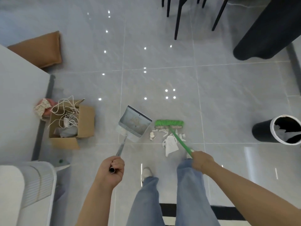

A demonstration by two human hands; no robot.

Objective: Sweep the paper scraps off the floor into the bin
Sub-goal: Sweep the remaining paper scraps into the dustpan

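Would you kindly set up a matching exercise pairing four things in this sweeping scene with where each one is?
Things:
1. broom
2. dustpan
3. bin
4. cardboard box

Places:
A. on the floor at the far right, beyond the scraps
B. handle in the left hand
C. handle in the right hand, head just beyond the paper scraps
D. left of the dustpan, holding white cords

Pairs: 1-C, 2-B, 3-A, 4-D
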